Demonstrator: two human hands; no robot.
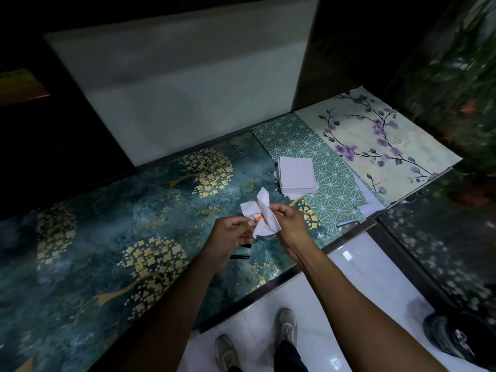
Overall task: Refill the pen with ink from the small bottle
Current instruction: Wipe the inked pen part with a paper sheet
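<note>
Pinching a white tissue (261, 214) around an orange pen part (259, 217), both hands grip: left hand (230, 234), right hand (291, 224). Two black pen pieces (240, 256) lie below on the glossy teal floral countertop (107, 237). Tissue stack (296, 174) sits right on green patterned sheet (322, 183); white tiled floor (349, 291) beneath.

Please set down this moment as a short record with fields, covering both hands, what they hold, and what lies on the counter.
left hand: grips the orange pen part, mostly hidden
right hand: pinches the white tissue around that part
black pen pieces: two, lying on the counter below the left hand
tissue stack: on the green patterned sheet
floral sheet: to the right of the green one
ink bottle: not visible
</note>
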